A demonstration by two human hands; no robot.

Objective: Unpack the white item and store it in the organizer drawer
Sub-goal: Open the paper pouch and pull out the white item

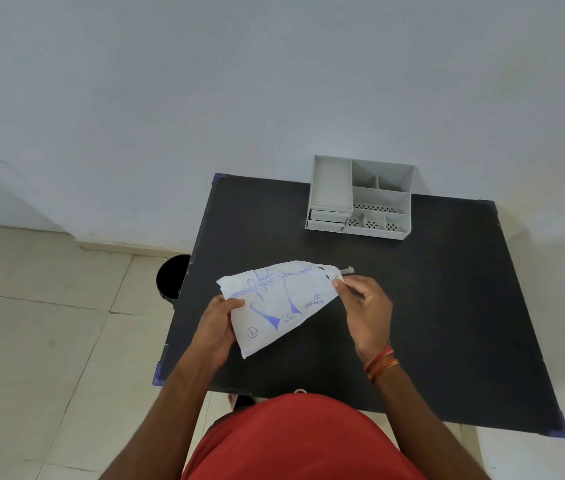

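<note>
A white plastic packet of disposable gloves with blue print is held above the black table. My left hand grips its lower left edge. My right hand pinches the packet's upper right corner, where a small clear scrap sticks out. The grey organizer stands at the table's far edge against the wall. It has open compartments on the right and two small drawers stacked at its lower left, both pushed in.
A black bin stands on the tiled floor left of the table. The wall runs close behind the organizer. My red shirt fills the bottom of the view at the table's near edge.
</note>
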